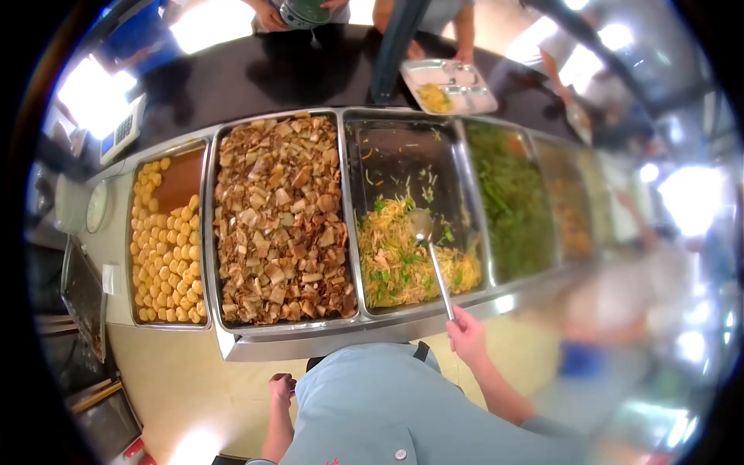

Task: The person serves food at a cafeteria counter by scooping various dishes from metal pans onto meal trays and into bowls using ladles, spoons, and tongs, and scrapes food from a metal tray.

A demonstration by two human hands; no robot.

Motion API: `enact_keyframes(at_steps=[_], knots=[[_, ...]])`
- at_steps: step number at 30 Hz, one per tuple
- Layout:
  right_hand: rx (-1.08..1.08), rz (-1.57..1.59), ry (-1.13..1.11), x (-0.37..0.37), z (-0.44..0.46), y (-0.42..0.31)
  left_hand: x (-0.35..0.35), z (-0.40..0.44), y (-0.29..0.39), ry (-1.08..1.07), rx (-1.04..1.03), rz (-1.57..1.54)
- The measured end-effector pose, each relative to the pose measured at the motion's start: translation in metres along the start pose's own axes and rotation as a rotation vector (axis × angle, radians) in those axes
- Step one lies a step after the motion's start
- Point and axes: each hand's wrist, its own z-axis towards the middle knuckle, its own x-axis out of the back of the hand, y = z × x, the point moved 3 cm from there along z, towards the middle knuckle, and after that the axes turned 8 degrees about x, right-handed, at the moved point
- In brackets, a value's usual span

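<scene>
My right hand (466, 335) is closed round the handle of a metal ladle (421, 225). The ladle's bowl rests on a heap of shredded noodle-like food with green pieces (407, 267) at the near end of a steel pan (411, 159). The far part of that pan is mostly bare, with scattered shreds. My left hand (282, 385) hangs low beside my light blue garment (372, 403), its fingers curled into a fist, and nothing shows sticking out of it.
Left are pans of chopped brown pieces (283, 221) and round yellow balls (167, 267); right, a pan of greens (511, 205). Across the counter a person's hands touch a compartment tray (449, 85) holding some noodle-like food. Another person holds a green bowl (306, 12). A scale (122, 132) stands far left.
</scene>
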Motion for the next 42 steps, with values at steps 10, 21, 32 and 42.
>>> enact_keyframes(at_steps=[10,21,32,42], knots=[[-0.422,0.666,-0.003,-0.026,-0.004,-0.040,0.039,0.037,-0.023,-0.046,-0.001,-0.022],[-0.072,0.578,-0.068,0.090,0.234,-0.117,-0.080,-0.057,-0.043,0.047,-0.043,0.095],[0.474,-0.720,0.215,0.115,0.413,-0.125,-0.147,-0.125,-0.059,0.223,-0.041,0.108],[0.585,-0.388,0.158,0.103,0.273,-0.058,-0.135,-0.059,-0.093,0.103,-0.131,-0.008]])
